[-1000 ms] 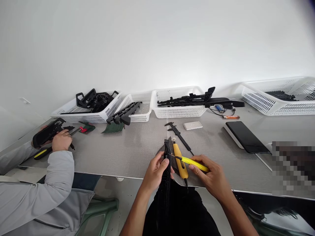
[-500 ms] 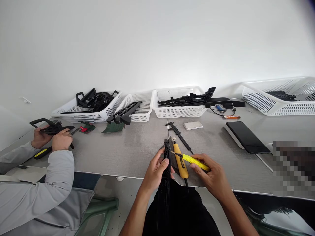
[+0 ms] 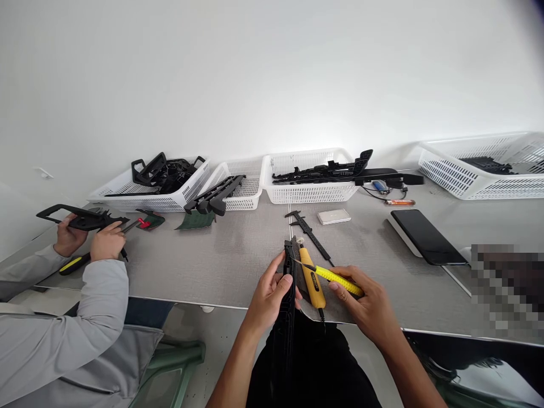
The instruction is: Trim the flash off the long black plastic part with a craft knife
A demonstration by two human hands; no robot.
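My left hand [image 3: 271, 294] is closed around a long black plastic part [image 3: 287, 317], thumb on its face. The part stands nearly upright at the table's front edge, its lower end over my lap. In my right hand [image 3: 369, 304] is a yellow-handled craft knife [image 3: 339, 280], its thin blade pointing left and reaching the part's upper side. Whether the tip touches the part I cannot tell. Just behind the blade lies a yellow pen-shaped power tool [image 3: 312, 279] with a dark cord. A black caliper [image 3: 309, 235] rests on the table beyond it.
White baskets of black parts [image 3: 312, 195] line the wall. A small white box [image 3: 334, 216], an orange-wrapped item [image 3: 400, 202] and a dark-screened tablet [image 3: 427, 237] lie to the right. At left, a co-worker's hands [image 3: 107, 242] hold another black part and a tool.
My hands, the black part and the knife stay almost in place, with the blade shifted very slightly. The co-worker's black part has turned and moved a little left.
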